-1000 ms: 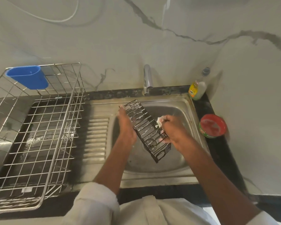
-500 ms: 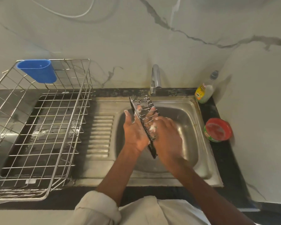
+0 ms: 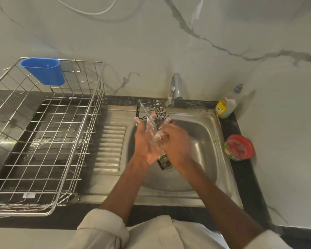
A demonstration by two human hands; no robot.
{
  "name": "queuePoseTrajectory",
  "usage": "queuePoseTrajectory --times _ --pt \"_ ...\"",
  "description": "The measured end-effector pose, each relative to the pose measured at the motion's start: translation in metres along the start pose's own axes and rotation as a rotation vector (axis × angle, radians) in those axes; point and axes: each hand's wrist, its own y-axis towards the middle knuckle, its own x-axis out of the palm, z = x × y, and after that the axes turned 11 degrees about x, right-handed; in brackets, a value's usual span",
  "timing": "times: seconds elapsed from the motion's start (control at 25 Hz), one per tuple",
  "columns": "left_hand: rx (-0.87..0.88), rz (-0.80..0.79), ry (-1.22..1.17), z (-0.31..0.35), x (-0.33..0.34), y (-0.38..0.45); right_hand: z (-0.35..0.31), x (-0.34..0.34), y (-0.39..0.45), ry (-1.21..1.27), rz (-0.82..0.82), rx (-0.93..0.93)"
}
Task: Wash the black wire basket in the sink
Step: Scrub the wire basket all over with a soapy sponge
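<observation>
The black wire basket [image 3: 158,112] stands tilted on its long edge over the steel sink [image 3: 203,141], its top end near the faucet [image 3: 175,87] and its bottom end by the drain. My left hand [image 3: 147,141] lies palm up against its left side, fingers straight and soapy. My right hand [image 3: 176,142] curls over the basket's right side and pinches a white soapy scrub pad [image 3: 157,136] against the wires. Both hands hide the basket's middle.
A large steel wire drying rack [image 3: 97,97] with a blue plastic cup [image 3: 43,71] hung on it stands left of the sink. A dish soap bottle [image 3: 226,105] and a red-lidded tub [image 3: 240,147] sit on the counter at the right.
The basket has turned from lying slanted and flat-faced to standing on edge. My left hand has opened palm up along it. My right hand has slid the pad up the wires.
</observation>
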Motion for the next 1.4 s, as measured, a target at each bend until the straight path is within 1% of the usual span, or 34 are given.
queuePoseTrajectory --times 0.12,0.2,0.28,0.36,0.4,0.52,0.56,0.6,0.68,0.72,0.76,0.84,0.88,0.92,1.0,1.04,1.08,1.16,1.24,1.28,1.32,1.4 --pt "-0.006 0.019 0.000 0.002 -0.013 0.005 0.033 -0.003 -0.028 0.035 0.003 -0.021" --pt "-0.025 0.038 0.052 -0.001 -0.011 0.001 0.025 0.003 -0.010 0.029 0.005 0.003" --pt "-0.041 0.031 0.102 -0.003 -0.006 -0.004 0.004 0.010 0.017 0.019 0.039 0.033" --pt "-0.016 0.025 0.143 -0.002 -0.005 -0.005 -0.009 0.010 0.028 0.015 0.073 0.060" --pt "-0.003 0.029 0.133 0.000 -0.004 -0.005 -0.007 0.010 0.022 0.001 0.055 0.032" --pt "-0.001 0.045 0.116 0.000 -0.011 0.006 0.017 0.000 -0.027 -0.087 -0.001 -0.160" --pt "-0.012 0.045 0.119 -0.001 -0.013 0.008 0.027 -0.007 -0.039 -0.108 -0.006 -0.177" --pt "-0.025 0.043 0.125 -0.004 -0.015 0.009 0.036 -0.012 -0.042 -0.134 0.000 -0.134" --pt "-0.042 0.017 0.165 -0.009 -0.010 0.007 0.044 -0.017 -0.030 -0.151 0.072 0.075" --pt "-0.048 0.001 0.183 -0.011 -0.006 0.004 0.043 -0.016 -0.022 -0.150 0.109 0.138" --pt "-0.051 -0.008 0.184 -0.014 -0.006 0.005 0.038 -0.013 -0.017 -0.151 0.110 0.113" --pt "-0.044 0.008 0.180 -0.015 -0.004 0.005 0.024 -0.001 -0.020 -0.151 0.022 -0.044" --pt "-0.031 0.034 0.199 -0.014 -0.001 0.005 0.019 0.001 -0.019 -0.116 0.011 -0.091" --pt "-0.014 0.050 0.228 -0.014 0.003 0.005 0.014 -0.001 -0.011 -0.054 0.027 -0.050" --pt "-0.019 0.054 0.304 -0.017 0.008 0.005 0.008 -0.005 0.018 0.035 0.100 0.103" --pt "-0.038 0.054 0.333 -0.018 0.008 0.005 0.005 -0.007 0.027 0.038 0.105 0.137" --pt "-0.039 0.059 0.350 -0.018 0.007 0.007 0.002 -0.007 0.030 0.017 0.083 0.120" --pt "-0.012 0.086 0.317 -0.016 0.001 0.011 -0.002 -0.005 0.016 -0.052 -0.017 0.017" --pt "-0.014 0.101 0.210 -0.010 -0.004 0.012 0.012 -0.009 -0.014 -0.126 -0.109 -0.081" --pt "-0.038 0.082 0.149 -0.009 -0.006 0.013 0.024 -0.015 -0.026 -0.138 -0.124 -0.083" --pt "-0.055 0.067 0.098 -0.010 -0.009 0.014 0.036 -0.020 -0.031 -0.148 -0.092 -0.037" --pt "-0.053 0.064 0.071 -0.010 -0.009 0.015 0.047 -0.026 -0.027 -0.134 0.084 0.126"
